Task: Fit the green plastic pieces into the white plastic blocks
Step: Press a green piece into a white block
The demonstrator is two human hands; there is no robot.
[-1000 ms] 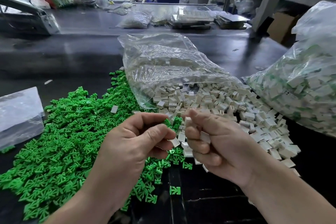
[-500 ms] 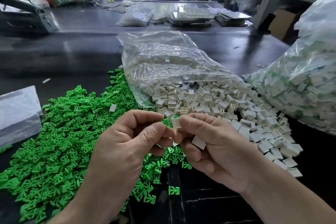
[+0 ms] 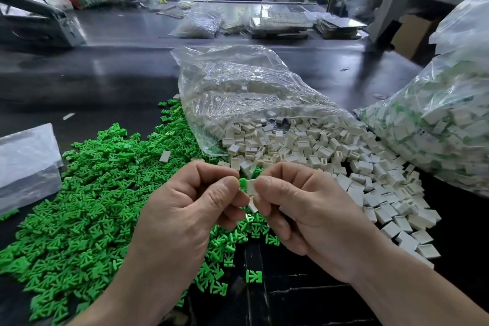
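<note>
At the far left a flat clear bag (image 3: 26,164) lies on the dark table (image 3: 105,74), and beside it spreads a wide heap of loose green pieces (image 3: 87,206). Over the heap's near edge the left hand (image 3: 185,214) pinches one green piece (image 3: 242,184) between thumb and forefinger, the other fingers curled under. Only its tip shows (the thumb covers the rest), so I judge its long axis to run left to right, the free end pointing right at the white block (image 3: 251,186), which it touches. The right hand (image 3: 312,214) clamps that block between thumb and forefinger, its slot presumably turned left toward the green tip. A second white bit shows just below the thumbs; which hand keeps it I cannot tell. Both parts look light, stiff and smooth, likely slippery in a pinch, so a hold on the flat sides, clear of the mating end, seems best. Further right lie the spilled white blocks (image 3: 330,151) from an open sack (image 3: 238,92), then a full sack (image 3: 449,119) of mixed white and green.
</note>
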